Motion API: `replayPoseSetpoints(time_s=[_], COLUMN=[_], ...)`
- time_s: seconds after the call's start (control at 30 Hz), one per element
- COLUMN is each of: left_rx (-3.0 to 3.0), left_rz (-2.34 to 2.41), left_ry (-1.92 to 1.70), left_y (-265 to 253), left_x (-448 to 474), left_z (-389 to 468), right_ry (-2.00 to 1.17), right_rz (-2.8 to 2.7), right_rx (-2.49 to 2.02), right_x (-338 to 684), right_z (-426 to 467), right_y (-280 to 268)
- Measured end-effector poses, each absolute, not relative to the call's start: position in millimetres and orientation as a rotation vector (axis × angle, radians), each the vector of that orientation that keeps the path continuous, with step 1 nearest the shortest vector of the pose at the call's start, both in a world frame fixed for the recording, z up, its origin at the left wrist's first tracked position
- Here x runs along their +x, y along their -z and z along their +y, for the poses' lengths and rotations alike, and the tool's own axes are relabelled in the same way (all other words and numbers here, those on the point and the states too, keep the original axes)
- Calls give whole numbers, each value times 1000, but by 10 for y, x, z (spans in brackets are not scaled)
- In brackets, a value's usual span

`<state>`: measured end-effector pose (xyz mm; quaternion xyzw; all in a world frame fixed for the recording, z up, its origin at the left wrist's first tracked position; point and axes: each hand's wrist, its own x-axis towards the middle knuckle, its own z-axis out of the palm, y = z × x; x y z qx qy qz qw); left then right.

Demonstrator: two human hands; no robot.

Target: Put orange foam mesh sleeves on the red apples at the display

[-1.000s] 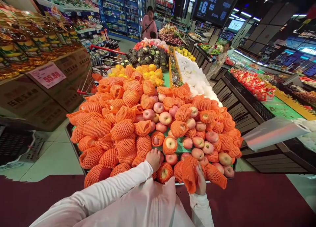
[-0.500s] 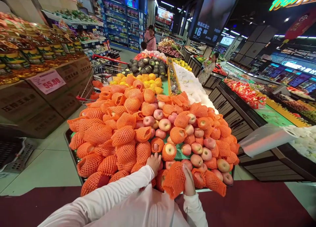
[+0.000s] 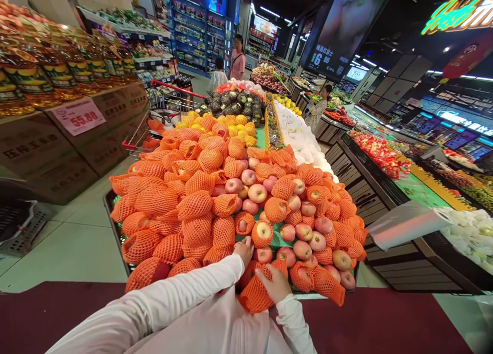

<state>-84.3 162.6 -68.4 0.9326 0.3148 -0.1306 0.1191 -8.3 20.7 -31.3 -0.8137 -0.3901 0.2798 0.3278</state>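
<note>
My left hand (image 3: 244, 249) reaches into the front of the apple pile, fingers curled down. Whatever it grips is hidden under the fingers. Just right of it, my right hand (image 3: 276, 285) has its thumb and fingers around an orange foam net sleeve (image 3: 254, 295), which hangs over the display's front edge. Whether an apple sits inside this sleeve cannot be seen. Close to both hands lie a bare apple (image 3: 264, 255) and a half-sleeved apple (image 3: 263, 231). Sleeved apples (image 3: 197, 229) are heaped to the left; bare red-yellow apples (image 3: 302, 249) lie mixed with sleeves to the right.
Behind the apples are yellow fruit (image 3: 241, 129) and dark netted fruit (image 3: 234, 105). A shopping cart (image 3: 169, 99) stands at the left, near cartons (image 3: 77, 148) bearing oil bottles. A plastic bag roll (image 3: 410, 224) is at the right. People (image 3: 238, 61) stand farther back.
My right hand has moved left with the foam sleeve, closer to my left hand, and now lies more over its top. My left hand has shifted only slightly. The view has turned a little.
</note>
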Motion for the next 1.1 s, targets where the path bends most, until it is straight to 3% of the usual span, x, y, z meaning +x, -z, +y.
replayPoseSetpoints(time_s=[0.2,0.47,0.77,0.93,1.1], left_rx=[2704,2648,2607,1793,836], left_rz=[901,907,723,461,394], left_ry=[346,366,116,-477,-435], left_y=[644,546,332,91,92], left_x=[-992,-989,-1246,-1339,-1253], left_z=[1625,1709,1909,1975,1738], right_ry=[-810,-828,-767,-711,-860], right_rz=[-999,-1294,-1080,-987,-1168], right_rx=[-2116,-2429,-2179,-1941,-1613], right_x=[-202,-364,-348,-329,-264], right_z=[89,104,-130,-213,-105], right_y=[462,358,538,506,368])
